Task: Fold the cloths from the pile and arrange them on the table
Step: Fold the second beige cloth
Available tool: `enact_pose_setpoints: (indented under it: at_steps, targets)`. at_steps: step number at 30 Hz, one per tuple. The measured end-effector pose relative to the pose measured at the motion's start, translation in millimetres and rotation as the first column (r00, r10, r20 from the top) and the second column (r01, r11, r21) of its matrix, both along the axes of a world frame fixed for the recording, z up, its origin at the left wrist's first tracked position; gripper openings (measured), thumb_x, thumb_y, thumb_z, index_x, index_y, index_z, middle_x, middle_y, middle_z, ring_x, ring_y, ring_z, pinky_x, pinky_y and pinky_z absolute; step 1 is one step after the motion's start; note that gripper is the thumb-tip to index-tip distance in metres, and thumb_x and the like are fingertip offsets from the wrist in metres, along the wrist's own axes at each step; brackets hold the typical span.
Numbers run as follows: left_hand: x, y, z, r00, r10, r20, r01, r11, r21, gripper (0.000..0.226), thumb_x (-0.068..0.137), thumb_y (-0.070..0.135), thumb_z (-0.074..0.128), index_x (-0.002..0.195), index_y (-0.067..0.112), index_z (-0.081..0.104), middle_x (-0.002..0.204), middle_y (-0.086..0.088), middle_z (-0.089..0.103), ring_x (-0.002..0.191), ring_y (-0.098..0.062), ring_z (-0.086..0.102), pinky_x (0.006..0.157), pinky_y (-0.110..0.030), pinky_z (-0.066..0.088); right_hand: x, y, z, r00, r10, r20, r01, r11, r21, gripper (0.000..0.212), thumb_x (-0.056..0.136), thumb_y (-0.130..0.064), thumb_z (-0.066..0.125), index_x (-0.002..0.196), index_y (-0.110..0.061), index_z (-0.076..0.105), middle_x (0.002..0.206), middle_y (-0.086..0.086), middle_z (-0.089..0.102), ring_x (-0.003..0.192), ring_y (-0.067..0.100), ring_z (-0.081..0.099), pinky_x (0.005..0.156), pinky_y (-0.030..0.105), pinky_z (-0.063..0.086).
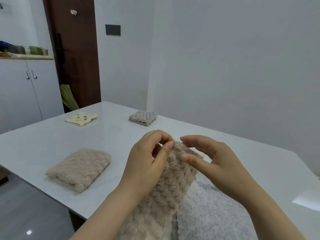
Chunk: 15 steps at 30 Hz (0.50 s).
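A beige fluffy cloth (170,184) hangs between my hands above the near part of the white table (52,139). My left hand (147,160) pinches its top edge between thumb and forefinger. My right hand (213,160) pinches the same edge just to the right, its other fingers spread. Under the cloth lies a grey dotted cloth (213,212) of the pile. Three folded cloths lie on the table: a beige fluffy one (79,168) at the near left, a yellow spotted one (81,119) at the far left, a grey textured one (143,117) at the far middle.
White walls stand close behind the table on the right. A white cabinet (26,90) with a loaded shelf and a brown door (76,54) are at the far left. The table's left edge drops to a grey floor (29,213).
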<state>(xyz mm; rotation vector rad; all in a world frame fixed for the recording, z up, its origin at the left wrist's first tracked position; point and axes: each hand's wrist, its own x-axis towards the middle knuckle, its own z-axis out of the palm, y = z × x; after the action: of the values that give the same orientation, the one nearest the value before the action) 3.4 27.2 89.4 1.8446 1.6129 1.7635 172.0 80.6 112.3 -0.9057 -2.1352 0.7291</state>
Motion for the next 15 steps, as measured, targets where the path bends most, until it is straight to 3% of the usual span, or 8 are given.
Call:
enact_pose_setpoints:
  at_steps: [5, 11, 15]
  targets:
    - [7.1, -2.1, -2.4, 1.0, -0.027, 0.003, 0.027, 1.0, -0.014, 0.01, 0.09, 0.019, 0.061, 0.081, 0.022, 0.063, 0.079, 0.01, 0.062, 0.074, -0.01, 0.058, 0.061, -0.01, 0.041, -3.8, -3.3, -2.9, 0.995, 0.035, -0.095, -0.038, 0.999, -0.027, 0.005, 0.085, -0.025, 0.07, 0.085, -0.025, 0.075, 0.087, -0.008, 0.074, 0.089, 0.006, 0.067, 0.077, 0.03, 0.054]
    - [8.1, -14.1, -20.6, 0.961, -0.073, 0.266, 0.104, 0.989, -0.105, 0.012, 0.082, 0.019, 0.071, 0.087, 0.028, 0.065, 0.082, 0.009, 0.068, 0.079, -0.006, 0.065, 0.07, -0.016, 0.051, -0.2, -3.6, -9.2, 0.988, -0.003, -0.151, 0.001, 1.0, -0.013, 0.009, 0.085, -0.019, 0.07, 0.077, -0.022, 0.074, 0.079, -0.01, 0.073, 0.082, 0.005, 0.068, 0.073, 0.025, 0.053]
    - [8.4, -22.6, -39.3, 0.953, -0.019, 0.302, 0.07, 0.985, -0.158, 0.018, 0.08, 0.014, 0.072, 0.085, 0.028, 0.063, 0.083, 0.008, 0.068, 0.081, -0.007, 0.065, 0.072, -0.021, 0.054, 2.6, -2.1, -16.4, 0.98, -0.035, -0.198, 0.029, 0.999, -0.03, 0.009, 0.085, -0.019, 0.069, 0.076, -0.021, 0.072, 0.073, -0.005, 0.071, 0.067, 0.006, 0.063, 0.062, 0.021, 0.049]
